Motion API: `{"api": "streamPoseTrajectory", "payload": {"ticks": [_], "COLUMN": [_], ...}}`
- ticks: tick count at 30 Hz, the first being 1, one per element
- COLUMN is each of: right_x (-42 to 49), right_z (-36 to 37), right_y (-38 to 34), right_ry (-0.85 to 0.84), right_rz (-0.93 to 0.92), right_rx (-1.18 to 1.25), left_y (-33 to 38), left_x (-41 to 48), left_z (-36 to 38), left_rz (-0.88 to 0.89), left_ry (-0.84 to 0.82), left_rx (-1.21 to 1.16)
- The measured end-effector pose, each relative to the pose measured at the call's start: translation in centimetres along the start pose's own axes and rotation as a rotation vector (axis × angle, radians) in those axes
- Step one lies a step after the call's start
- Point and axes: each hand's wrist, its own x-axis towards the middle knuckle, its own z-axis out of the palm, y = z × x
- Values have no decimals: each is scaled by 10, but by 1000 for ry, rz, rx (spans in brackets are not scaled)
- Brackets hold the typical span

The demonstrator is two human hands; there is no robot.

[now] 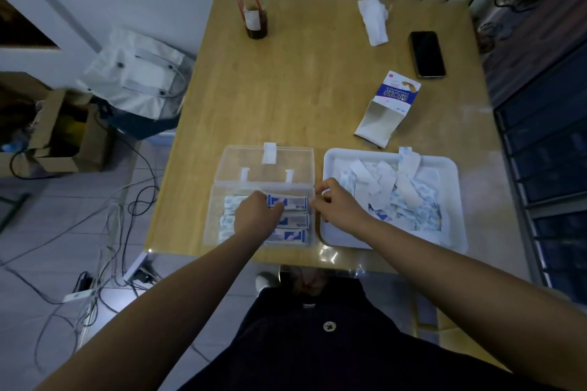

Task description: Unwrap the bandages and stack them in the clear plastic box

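A clear plastic box (209,219) lies at the table's near edge with its lid (286,157) flipped open at the back. Blue-and-white wrapped bandages (293,221) lie in rows inside it. My left hand (255,211) rests inside the box, fingers curled on the top bandage (297,201). At the box's right rim hovers my right hand (335,201), fingers pinched together; whether it holds anything is unclear. To the right, a white tray (330,233) holds a heap of bandage strips and torn wrappers (397,194).
A torn bandage carton (386,111) lies behind the tray. Further back are a black phone (427,53), a crumpled tissue (374,18) and a cup with a red straw (254,14). Cables, a cardboard box and a white bag sit on the floor at left.
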Motion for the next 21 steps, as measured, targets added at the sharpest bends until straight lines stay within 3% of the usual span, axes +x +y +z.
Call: {"api": "streamPoseTrajectory", "payload": {"ticks": [4, 8, 15, 21], "right_x": [0, 1, -8, -16], "right_z": [-9, -35, -109, -140], "right_y": [0, 8, 63, 94], "right_ry": [-14, 84, 360, 291], "right_rz": [-36, -39, 161, 121], "right_rx": [-17, -57, -168, -215], "left_y": [9, 27, 102, 132], "left_x": [-14, -19, -22, -2], "left_z": [-10, -14, 28, 73], "left_rz": [9, 103, 392, 388], "left_ry": [125, 225, -37, -153], "left_rx": [5, -64, -181, 270]}}
